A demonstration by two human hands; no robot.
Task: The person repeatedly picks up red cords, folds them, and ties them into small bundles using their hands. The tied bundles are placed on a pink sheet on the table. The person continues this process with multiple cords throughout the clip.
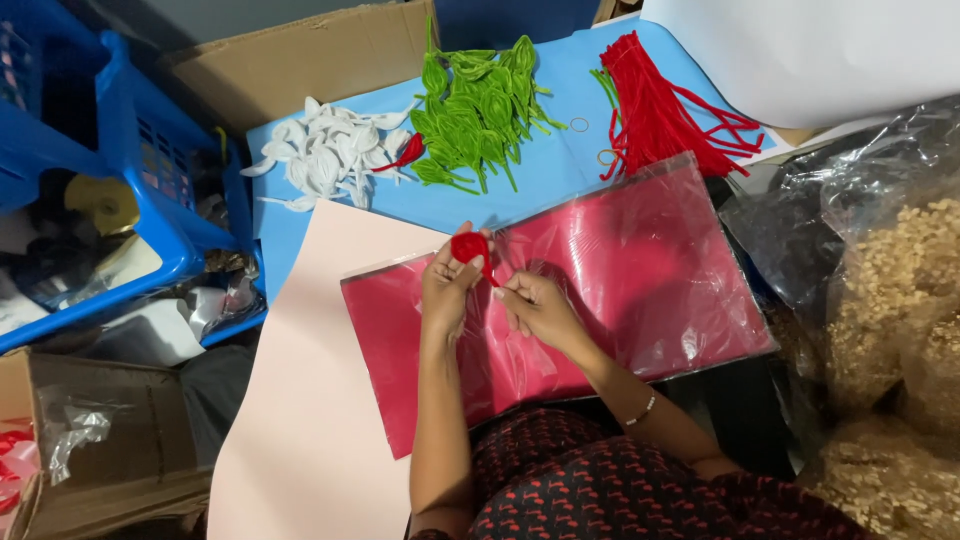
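My left hand (447, 288) pinches a small red pipe-cleaner loop (470, 245) at its fingertips. My right hand (535, 308) sits just right of it and pinches the thin red stem that runs down from the loop. Both hands hover over a red sheet pack in clear plastic (640, 270). Farther away on the blue surface (545, 170) lie a pile of white pipe-cleaner leaf shapes (325, 155), a pile of green leaf shapes (475, 110) and a bundle of straight red pipe cleaners (655, 115).
A pale pink sheet (310, 400) lies to the left. Blue plastic crates (150, 180) and cardboard boxes (110, 450) stand at far left. Clear bags of tan material (890, 300) crowd the right. A white sheet (810, 50) covers the top right.
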